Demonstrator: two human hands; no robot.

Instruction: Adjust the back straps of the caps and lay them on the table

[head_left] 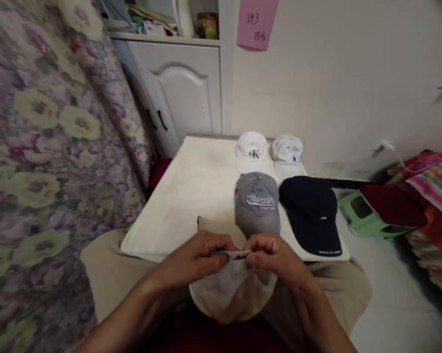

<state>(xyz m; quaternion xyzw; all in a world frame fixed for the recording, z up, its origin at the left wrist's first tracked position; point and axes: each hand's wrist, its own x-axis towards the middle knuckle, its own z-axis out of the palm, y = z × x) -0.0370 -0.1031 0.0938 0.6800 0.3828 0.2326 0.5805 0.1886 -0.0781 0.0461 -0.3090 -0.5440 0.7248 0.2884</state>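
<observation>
A beige cap [224,294] is held over the lap, its inside facing up and its strap and small buckle between the two hands. My left hand [202,255] pinches the strap on the left of the buckle. On the other side, my right hand [267,252] grips the strap between thumb and fingers. Just beyond the hands lies a grey cap [257,215] with white lettering. To its right rests a navy cap [312,211]. Behind them sit a white cap [252,164] with black letters and a pale blue cap [287,149].
The caps lie on a cream-covered table [184,191] against the wall. A floral curtain [59,147] hangs at the left, beside a white cabinet [180,88]. A green stool [368,230] with a red top stands at the right, near colourful cloths [434,181].
</observation>
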